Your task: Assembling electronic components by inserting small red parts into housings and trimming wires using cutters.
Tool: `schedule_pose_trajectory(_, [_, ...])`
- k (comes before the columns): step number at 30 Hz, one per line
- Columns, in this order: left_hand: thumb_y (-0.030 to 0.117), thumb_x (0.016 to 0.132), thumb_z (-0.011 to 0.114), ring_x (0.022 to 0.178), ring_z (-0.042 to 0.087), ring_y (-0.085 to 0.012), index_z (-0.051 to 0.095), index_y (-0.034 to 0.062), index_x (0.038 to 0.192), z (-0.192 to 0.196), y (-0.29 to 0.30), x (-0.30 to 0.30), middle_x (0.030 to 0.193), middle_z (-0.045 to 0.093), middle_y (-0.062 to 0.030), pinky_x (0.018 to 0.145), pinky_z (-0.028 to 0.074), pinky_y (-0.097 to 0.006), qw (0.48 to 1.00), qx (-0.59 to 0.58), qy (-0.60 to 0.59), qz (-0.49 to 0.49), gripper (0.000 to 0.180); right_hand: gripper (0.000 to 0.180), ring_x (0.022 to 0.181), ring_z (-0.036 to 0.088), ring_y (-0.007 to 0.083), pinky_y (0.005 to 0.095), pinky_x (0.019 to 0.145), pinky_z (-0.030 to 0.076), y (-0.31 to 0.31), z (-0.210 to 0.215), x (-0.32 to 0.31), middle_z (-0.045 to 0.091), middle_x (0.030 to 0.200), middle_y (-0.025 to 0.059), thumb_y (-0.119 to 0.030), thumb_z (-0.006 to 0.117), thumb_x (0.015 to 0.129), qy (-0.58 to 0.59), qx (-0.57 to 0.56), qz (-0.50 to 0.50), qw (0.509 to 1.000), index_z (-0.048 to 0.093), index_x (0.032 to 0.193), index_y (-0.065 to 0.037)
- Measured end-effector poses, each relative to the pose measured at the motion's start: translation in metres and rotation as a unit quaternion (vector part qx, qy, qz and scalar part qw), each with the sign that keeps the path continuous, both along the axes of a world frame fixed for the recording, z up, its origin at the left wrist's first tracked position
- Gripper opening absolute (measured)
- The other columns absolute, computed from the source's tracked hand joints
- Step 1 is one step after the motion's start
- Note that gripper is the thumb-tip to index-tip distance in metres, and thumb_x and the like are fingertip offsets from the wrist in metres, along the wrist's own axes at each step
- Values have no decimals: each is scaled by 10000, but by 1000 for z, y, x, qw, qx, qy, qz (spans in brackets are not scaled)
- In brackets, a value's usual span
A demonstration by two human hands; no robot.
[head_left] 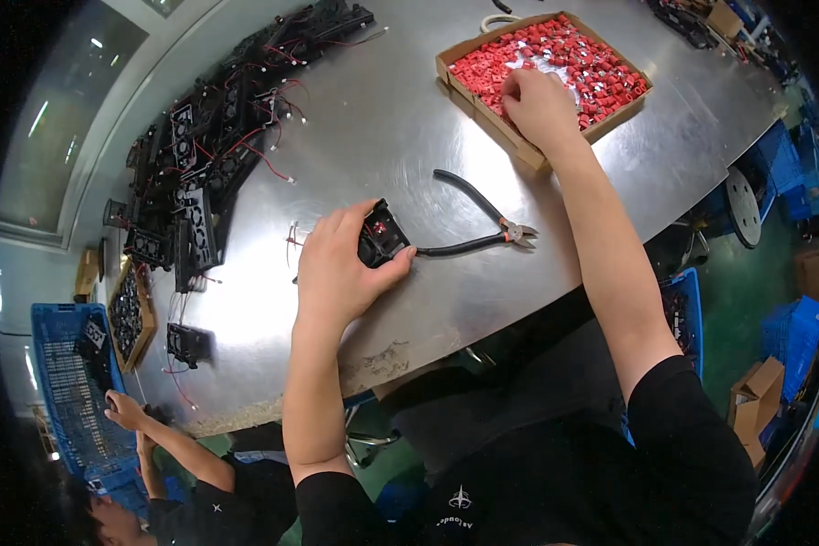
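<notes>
My left hand (337,259) grips a small black fan unit (382,238) with red markings, holding it against the metal table (409,127). My right hand (539,107) reaches into a shallow cardboard box (457,86) filled with several small red parts (591,64); its fingers are curled among them, and whether they pinch one is hidden. A pair of black-handled cutters (482,223) lies on the table between my two arms, just right of the fan.
A heap of black fans with red wires (218,136) covers the table's far left. A wooden tray of parts (132,314) and a blue crate (68,382) stand at the left. Another person's hands (127,414) work at lower left. Blue crates and cardboard boxes (755,400) stand on the floor at right.
</notes>
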State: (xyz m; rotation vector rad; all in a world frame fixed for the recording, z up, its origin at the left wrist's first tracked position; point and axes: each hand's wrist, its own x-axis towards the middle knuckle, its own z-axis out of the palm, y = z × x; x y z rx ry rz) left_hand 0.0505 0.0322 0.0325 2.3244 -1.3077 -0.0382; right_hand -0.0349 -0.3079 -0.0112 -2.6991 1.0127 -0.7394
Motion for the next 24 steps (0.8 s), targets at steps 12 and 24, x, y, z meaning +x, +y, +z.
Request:
schedule_pose_trajectory(12, [410,760,853,999,661,-361,666,27,1253,-4,1,4,1043,694,-162,902,528,-461,999,-41,-17,-12,652,136,962,703,296,403,857,552,74,16,16,721,976,149,-89,725,892,-217,165,333,903,686,1002,-20])
schedule_pose_trajectory(24, [375,771,854,1084,662,-378,652,32,1280,1,-2,4,1173,703,-175,961,525,-451,1000,-8,21,-13,646,163,1049,643,310,420,933,522,84,11,15,704,996,102,-107,763,872,-45,98,412,905,702,1009,-44])
